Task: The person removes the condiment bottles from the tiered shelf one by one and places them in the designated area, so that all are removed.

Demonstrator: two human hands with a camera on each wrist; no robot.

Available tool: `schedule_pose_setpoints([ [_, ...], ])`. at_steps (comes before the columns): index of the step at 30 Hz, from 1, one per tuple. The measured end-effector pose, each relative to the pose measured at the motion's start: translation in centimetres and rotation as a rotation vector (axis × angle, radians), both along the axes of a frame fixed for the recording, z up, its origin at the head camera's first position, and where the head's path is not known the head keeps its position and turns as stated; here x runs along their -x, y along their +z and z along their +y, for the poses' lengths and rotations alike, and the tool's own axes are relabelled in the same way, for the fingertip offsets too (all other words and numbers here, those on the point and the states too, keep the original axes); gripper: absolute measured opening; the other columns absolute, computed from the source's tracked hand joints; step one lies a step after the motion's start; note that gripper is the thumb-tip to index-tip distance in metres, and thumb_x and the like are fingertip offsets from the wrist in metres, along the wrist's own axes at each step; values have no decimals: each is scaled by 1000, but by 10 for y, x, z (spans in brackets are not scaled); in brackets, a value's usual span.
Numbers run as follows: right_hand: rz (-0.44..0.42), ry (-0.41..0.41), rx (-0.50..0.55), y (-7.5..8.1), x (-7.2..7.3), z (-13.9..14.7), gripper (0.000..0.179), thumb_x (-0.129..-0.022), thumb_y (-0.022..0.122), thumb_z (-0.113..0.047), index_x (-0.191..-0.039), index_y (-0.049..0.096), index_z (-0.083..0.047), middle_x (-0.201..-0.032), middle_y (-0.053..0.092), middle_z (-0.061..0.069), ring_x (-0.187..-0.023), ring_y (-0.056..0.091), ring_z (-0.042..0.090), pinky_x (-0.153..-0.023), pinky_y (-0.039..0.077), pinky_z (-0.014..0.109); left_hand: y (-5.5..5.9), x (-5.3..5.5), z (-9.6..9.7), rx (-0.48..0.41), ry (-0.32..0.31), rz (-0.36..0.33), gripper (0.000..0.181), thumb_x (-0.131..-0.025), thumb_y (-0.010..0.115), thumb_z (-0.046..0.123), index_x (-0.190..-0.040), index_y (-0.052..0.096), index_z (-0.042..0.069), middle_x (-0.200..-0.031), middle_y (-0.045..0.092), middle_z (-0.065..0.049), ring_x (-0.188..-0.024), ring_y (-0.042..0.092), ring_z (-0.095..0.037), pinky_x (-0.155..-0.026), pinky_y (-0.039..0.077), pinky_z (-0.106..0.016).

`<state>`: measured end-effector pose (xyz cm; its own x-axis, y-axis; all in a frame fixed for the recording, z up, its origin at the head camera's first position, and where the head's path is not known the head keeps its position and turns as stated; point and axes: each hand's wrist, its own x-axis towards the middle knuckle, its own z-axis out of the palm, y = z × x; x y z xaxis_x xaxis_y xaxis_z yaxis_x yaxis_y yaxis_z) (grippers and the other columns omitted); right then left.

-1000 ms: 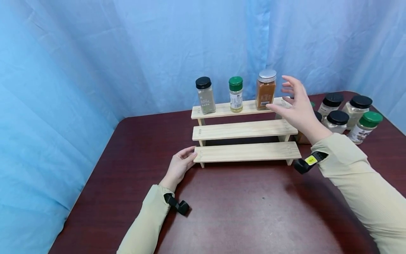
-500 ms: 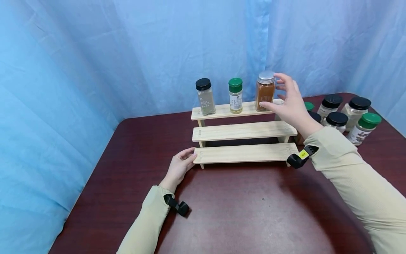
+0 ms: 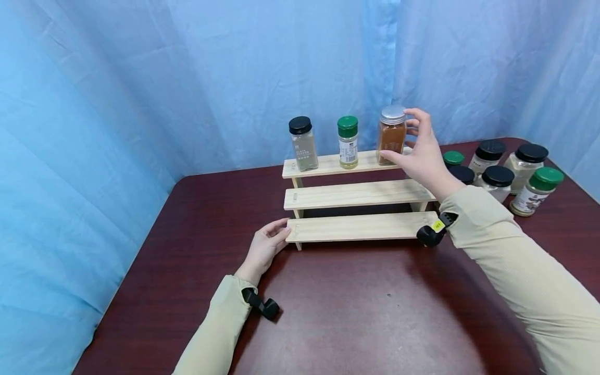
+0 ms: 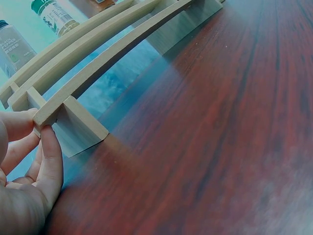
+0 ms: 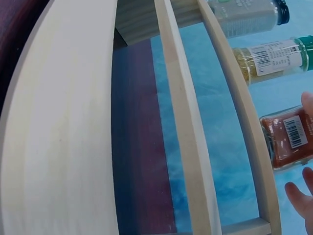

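Observation:
My left hand (image 3: 264, 247) pinches the left end of the lowest board of a wooden three-tier rack (image 3: 361, 195); in the left wrist view its thumb and fingers (image 4: 51, 156) meet at the board's corner. On the top tier's right side stands a spice jar (image 3: 392, 136) with orange-brown powder and a silver lid. My right hand (image 3: 424, 153) holds this jar, thumb across its front and fingers along its right side. In the right wrist view the jar (image 5: 289, 137) shows a barcode, and the lower fingers (image 5: 297, 198) are apart from it.
A black-lidded pepper jar (image 3: 304, 148) and a green-lidded bottle (image 3: 348, 146) also stand on the top tier. Several jars with black or green lids, among them a green-lidded jar (image 3: 534, 192), stand right of the rack on the dark table (image 3: 337, 302). A blue curtain (image 3: 262, 67) hangs behind.
My right hand has moved left onto the orange-brown jar, from a wider spread of fingers beside it. The left hand stays on the rack's end.

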<state>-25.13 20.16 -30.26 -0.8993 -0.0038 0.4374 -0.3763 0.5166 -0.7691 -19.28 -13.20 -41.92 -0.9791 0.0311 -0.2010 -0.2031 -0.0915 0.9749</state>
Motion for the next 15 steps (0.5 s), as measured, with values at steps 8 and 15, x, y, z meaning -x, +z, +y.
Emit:
schedule_pose_setpoints([
  [8, -7, -17, 26, -2, 2, -4, 85, -83, 71, -10, -143, 13, -25, -138, 34, 21, -126, 41, 40, -103, 35, 58, -1, 0, 0, -7, -6, 14, 40, -92, 56, -1, -131, 50, -6, -86, 58, 3, -72, 59, -2, -65, 49, -16],
  [15, -4, -41, 55, -4, 5, -7, 83, -84, 70, -10, -143, 13, -24, -135, 34, 21, -123, 43, 40, -98, 40, 59, 0, 0, 0, -8, -6, 8, 40, -93, 56, 0, -132, 50, -6, -85, 58, 3, -72, 59, -3, -65, 50, -16],
])
